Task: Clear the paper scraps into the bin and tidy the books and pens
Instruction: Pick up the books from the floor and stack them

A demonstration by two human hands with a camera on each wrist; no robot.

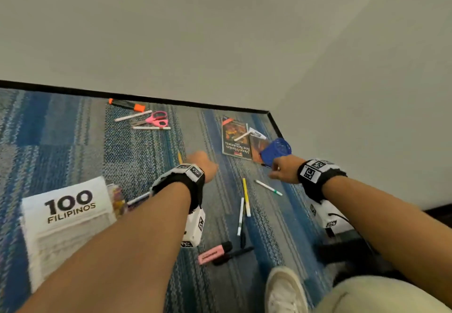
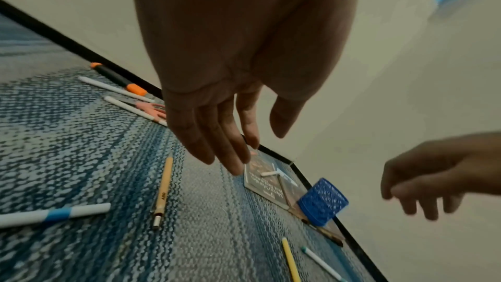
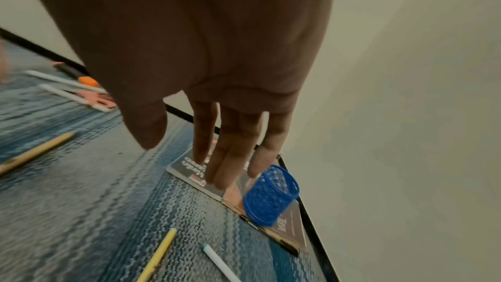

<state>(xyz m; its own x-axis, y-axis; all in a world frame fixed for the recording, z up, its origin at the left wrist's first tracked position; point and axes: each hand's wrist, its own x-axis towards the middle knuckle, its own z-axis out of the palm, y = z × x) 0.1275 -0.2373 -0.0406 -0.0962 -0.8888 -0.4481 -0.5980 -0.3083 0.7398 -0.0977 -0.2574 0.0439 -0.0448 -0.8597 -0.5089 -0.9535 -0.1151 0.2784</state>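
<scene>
A blue mesh pen cup (image 1: 277,150) (image 3: 271,196) lies on its side on two books by the wall corner. One is a dark book (image 1: 236,141) with a white pen across it. My right hand (image 1: 283,171) (image 3: 184,164) hovers just short of the cup, fingers straight and empty. My left hand (image 1: 203,162) (image 2: 257,151) hangs open above the carpet, left of the dark book and beside a tan pen (image 2: 162,190). A yellow pen (image 1: 246,200) and a green-tipped white pen (image 1: 267,187) lie below both hands. No paper scraps or bin show.
A white book (image 1: 66,210) marked "100 Filipinos" lies at the left. Pink scissors (image 1: 156,119), two white pens and an orange-capped marker (image 1: 127,105) sit by the black skirting. A pink highlighter (image 1: 215,253) and a black pen lie near my shoe (image 1: 285,290).
</scene>
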